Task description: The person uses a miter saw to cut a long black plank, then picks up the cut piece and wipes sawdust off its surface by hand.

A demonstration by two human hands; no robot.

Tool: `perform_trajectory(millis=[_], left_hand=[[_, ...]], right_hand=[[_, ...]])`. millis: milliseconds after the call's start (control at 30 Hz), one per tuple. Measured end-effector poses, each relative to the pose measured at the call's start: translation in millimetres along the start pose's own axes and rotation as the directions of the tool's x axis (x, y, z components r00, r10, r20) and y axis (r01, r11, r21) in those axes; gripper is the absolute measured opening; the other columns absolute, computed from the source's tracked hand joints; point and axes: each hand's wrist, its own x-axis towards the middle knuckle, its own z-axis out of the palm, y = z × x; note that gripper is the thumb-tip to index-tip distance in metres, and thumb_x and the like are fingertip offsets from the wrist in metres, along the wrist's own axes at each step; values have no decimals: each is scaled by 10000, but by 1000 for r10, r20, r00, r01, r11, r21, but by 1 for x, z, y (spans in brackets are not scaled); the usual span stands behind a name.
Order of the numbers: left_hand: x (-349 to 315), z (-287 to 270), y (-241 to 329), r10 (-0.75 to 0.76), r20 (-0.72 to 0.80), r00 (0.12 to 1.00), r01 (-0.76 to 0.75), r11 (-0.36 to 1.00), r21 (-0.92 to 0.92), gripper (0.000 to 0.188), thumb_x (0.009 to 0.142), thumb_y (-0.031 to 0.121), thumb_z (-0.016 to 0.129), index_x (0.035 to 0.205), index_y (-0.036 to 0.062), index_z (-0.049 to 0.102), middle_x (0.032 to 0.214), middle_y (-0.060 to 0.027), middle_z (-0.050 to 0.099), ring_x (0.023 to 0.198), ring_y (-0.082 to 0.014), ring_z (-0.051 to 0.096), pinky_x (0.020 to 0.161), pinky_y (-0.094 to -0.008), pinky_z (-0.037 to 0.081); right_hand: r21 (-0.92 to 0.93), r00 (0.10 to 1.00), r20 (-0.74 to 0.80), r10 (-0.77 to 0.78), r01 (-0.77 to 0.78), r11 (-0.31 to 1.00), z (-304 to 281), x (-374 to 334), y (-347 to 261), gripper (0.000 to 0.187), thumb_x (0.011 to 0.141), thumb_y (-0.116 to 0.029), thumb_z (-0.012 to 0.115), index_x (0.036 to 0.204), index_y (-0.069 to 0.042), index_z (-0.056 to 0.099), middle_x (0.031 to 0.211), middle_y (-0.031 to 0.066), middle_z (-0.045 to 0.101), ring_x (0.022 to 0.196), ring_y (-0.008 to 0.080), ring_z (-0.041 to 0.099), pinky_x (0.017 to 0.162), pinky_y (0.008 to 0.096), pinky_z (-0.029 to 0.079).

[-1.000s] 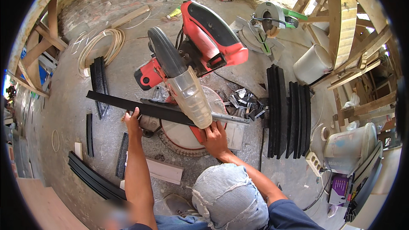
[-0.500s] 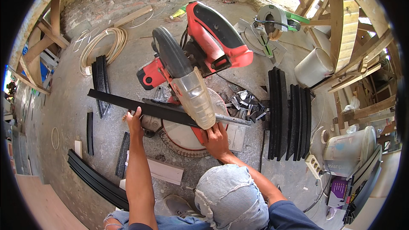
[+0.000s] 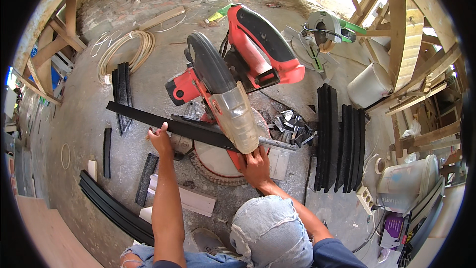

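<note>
A long black moulding strip (image 3: pixel 144 117) lies slantwise across the bed of a red and black mitre saw (image 3: pixel 260 49). My left hand (image 3: pixel 161 140) grips it toward its left part, thumb up along the near edge. At the strip's right end, my right hand (image 3: pixel 256 166) has its fingers bent in close, just below the saw's clear blade guard (image 3: pixel 235 119). The guard hides the fingertips and the end of the strip in part. Beneath both lies the round saw table (image 3: pixel 213 161), with a red insert beside my right hand. The saw head is raised.
Black mouldings (image 3: pixel 327 139) stand in a row at the right; more black strips (image 3: pixel 114 208) lie at the left. Offcuts (image 3: pixel 292 126) are heaped beside the saw. A coiled hose (image 3: pixel 126 54), a green circular saw (image 3: pixel 325 27), a power strip (image 3: pixel 366 199) and buckets (image 3: pixel 371 85) sit around.
The whole view has shifted slightly, so things sit a little lower and farther right. Both hands keep about the same place on the strip and saw.
</note>
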Motion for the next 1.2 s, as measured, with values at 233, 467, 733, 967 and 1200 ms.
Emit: perform_trajectory(millis=[233,467,733,967,1200], left_hand=[[-69,27,54,826,-117,551,-751,552,362,382,967,197,637,1297,9,597,1234,-162,608,1183,-329,560,1045,-467,390],[-83,50,65,848,313,427,-904,407,131,161,933,182,592,852,54,646,959,-102,621,997,-326,558,1013,-499,363],[-86,58,62,831,286,477,-879,457,137,218,913,228,645,787,50,641,858,-91,615,937,-312,567,1044,-488,343],[-82,64,61,824,222,521,-852,487,193,288,919,232,638,702,42,637,769,-105,601,884,-317,574,1061,-507,371],[-85,63,58,833,210,511,-856,473,206,219,870,169,626,705,26,640,733,-111,584,830,-312,577,1004,-496,404]], right_hand=[[-22,997,58,44,-42,999,0,-4,5,300,885,-133,734,1164,-22,727,1133,226,678,1029,438,602,913,500,507],[-12,1000,27,16,-16,1000,-2,1,-2,272,883,-123,731,1134,-17,731,1031,212,711,1034,445,642,926,502,520],[-57,997,71,-20,24,998,-5,6,-5,265,883,-150,731,1111,-15,731,945,160,723,887,383,687,826,491,525],[-1,996,61,70,-71,998,-6,6,-16,299,901,-177,738,1143,-1,729,1005,211,731,920,410,703,862,493,544],[-22,990,105,99,-97,995,-3,0,-13,264,876,-107,754,1078,47,685,1054,259,701,963,429,678,892,492,529]])
